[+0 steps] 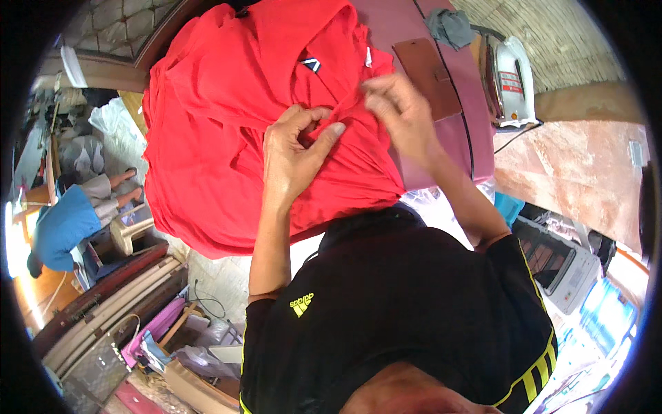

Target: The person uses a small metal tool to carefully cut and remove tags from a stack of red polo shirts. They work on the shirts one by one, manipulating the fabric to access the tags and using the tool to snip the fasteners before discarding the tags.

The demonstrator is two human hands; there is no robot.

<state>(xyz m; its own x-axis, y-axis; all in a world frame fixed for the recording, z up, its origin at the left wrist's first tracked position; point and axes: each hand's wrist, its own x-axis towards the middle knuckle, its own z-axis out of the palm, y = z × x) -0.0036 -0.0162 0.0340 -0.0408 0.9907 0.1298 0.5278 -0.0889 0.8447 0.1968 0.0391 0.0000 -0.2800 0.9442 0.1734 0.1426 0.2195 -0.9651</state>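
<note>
A large red garment (pixel 207 138) lies in loose folds over the table in front of me. It bears a small navy and white patch (pixel 312 65), and a white tag (pixel 368 57) shows near its right side. My left hand (pixel 295 153) rests on the cloth, thumb and forefinger pinching a fold of it. Just to the right, my right hand (pixel 403 114) hovers at the garment's edge with bent fingers. Motion smears those fingertips, so whether they hold anything is unclear.
Right of the garment, a brown flat case (pixel 427 77) lies on a maroon surface (pixel 438 162). Beyond it are a grey cloth (pixel 450 27) and a white iron (pixel 514 83) with a cord. A person in a blue top (pixel 65 224) sits at far left.
</note>
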